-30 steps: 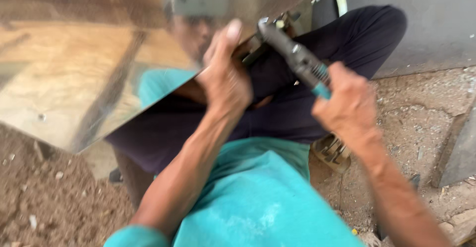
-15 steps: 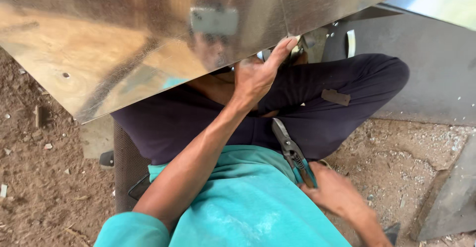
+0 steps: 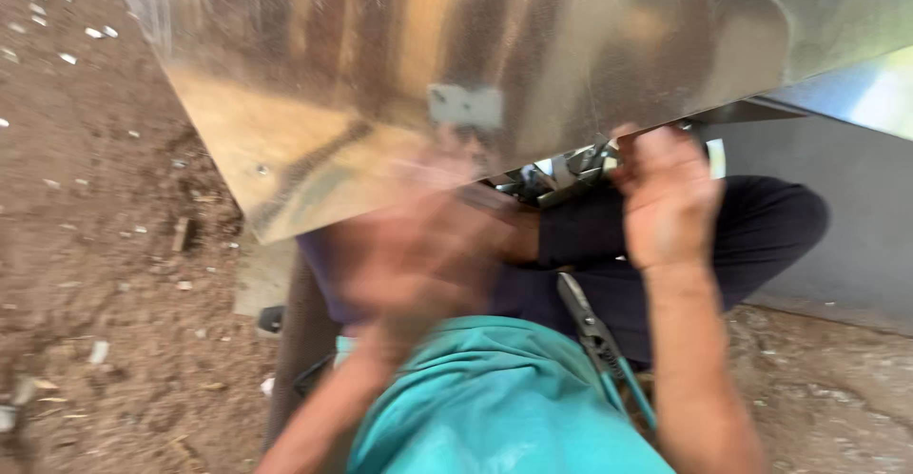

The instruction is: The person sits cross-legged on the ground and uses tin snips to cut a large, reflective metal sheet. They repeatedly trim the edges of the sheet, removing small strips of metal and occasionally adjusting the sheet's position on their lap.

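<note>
Clearly, I see no container in the head view, so I go to the work itself. From the left, brown dirt ground (image 3: pixel 86 274) with small pale chips fills the side. Over it a large shiny metal sheet (image 3: pixel 456 65) spans the upper part, tilted, with its lower edge near my lap.

My left hand (image 3: pixel 418 246) is very blurred; it is raised in front of the lower edge of the sheet, and I cannot tell if the fingers are spread or curled, or if they touch the metal. Its forearm comes up from the bottom, beside my teal shirt (image 3: pixel 504 407).

Lower, the pliers (image 3: pixel 594 336) with teal handles lie on my dark trousers (image 3: pixel 751 236), near the shirt; no hand is holding them.

To the right, my right hand (image 3: pixel 666 198) is up at the sheet's lower edge, fingers curled and closed on that edge. The forearm stands nearly upright under it. Behind is a grey wall (image 3: pixel 837 208).
</note>
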